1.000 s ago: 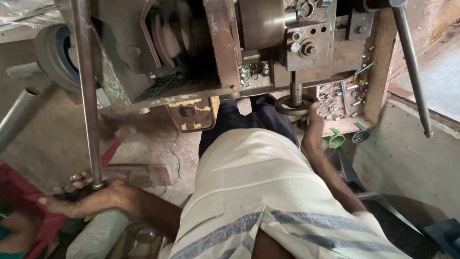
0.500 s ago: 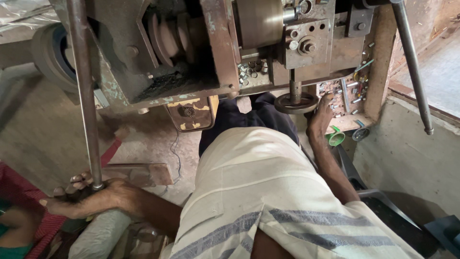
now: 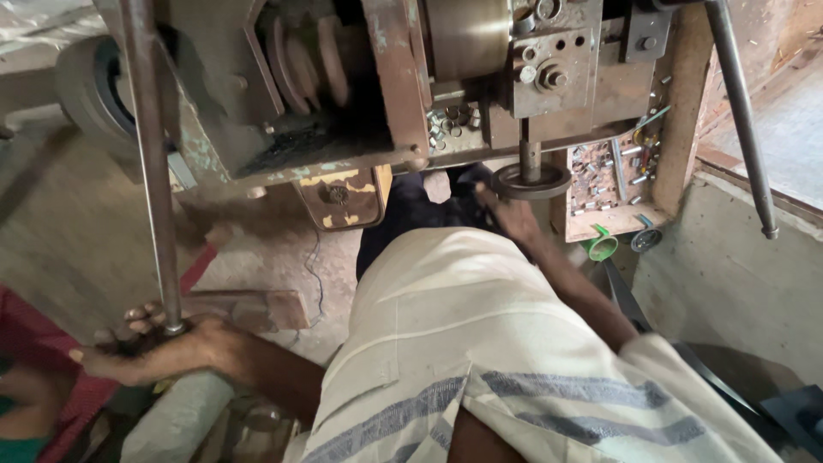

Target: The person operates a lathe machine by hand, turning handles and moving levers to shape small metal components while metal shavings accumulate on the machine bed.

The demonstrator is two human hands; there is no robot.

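Your left hand [image 3: 146,347] was closed around the lower end of the long steel lever [image 3: 154,171]; it looked stiff and heavy, best held low. Your right hand [image 3: 514,214] touched the round handwheel [image 3: 531,180] under the rusty machine [image 3: 411,94]; whether its fingers were closed, I could not tell.

A long, rusty metal lever rod [image 3: 153,163] runs nearly upright down the machine's left side, its lower end in the grip of the left hand [image 3: 146,347], while a dark round handwheel [image 3: 531,181] hangs on a short shaft, touched by the right hand [image 3: 513,214].
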